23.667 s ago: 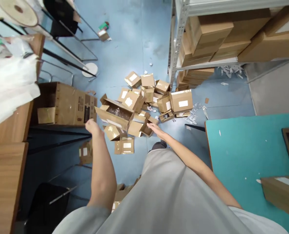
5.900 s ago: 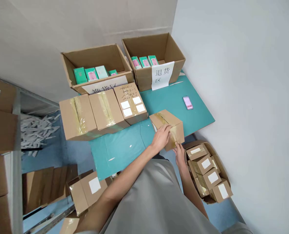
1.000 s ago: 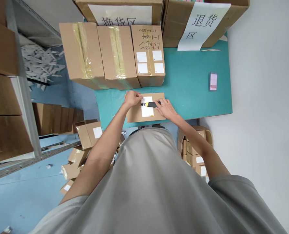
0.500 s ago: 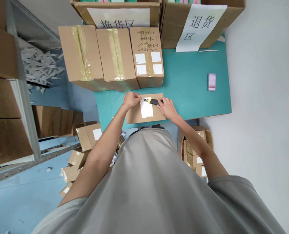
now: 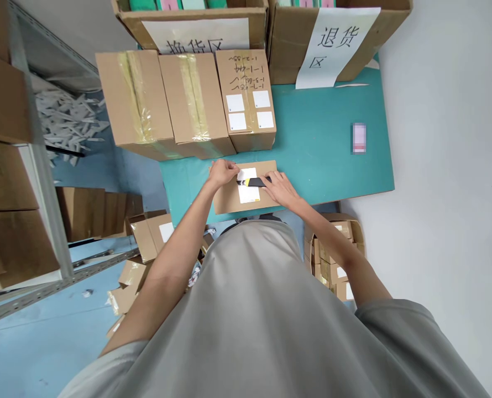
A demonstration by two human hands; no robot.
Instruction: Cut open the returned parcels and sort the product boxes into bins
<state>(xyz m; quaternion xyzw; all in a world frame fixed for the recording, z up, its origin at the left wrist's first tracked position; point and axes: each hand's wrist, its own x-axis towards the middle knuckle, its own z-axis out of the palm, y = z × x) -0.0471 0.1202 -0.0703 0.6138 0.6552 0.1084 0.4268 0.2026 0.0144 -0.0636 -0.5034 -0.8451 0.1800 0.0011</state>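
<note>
A flat cardboard box (image 5: 228, 200) lies near the front edge of the green table, with a white label (image 5: 249, 193) on its top. My right hand (image 5: 282, 189) is closed around the black handle of a utility knife (image 5: 259, 182). The knife lies across the label, its yellow-and-silver end pointing left. At the label's upper left corner, my left hand (image 5: 223, 172) rests on the box with fingertips pinched together. What those fingertips hold, if anything, is too small to make out.
Three taped cartons (image 5: 196, 105) stand behind the box on the green table (image 5: 312, 138). Two open boxes (image 5: 289, 44) with paper signs are at the back. A small pinkish item (image 5: 359, 138) lies at right. A metal shelf (image 5: 42, 193) with cartons is on the left.
The knife has moved slightly down and left over the label and lies more level, with my right hand following. My left hand stays pinched at the label's corner. The view has shifted a little.
</note>
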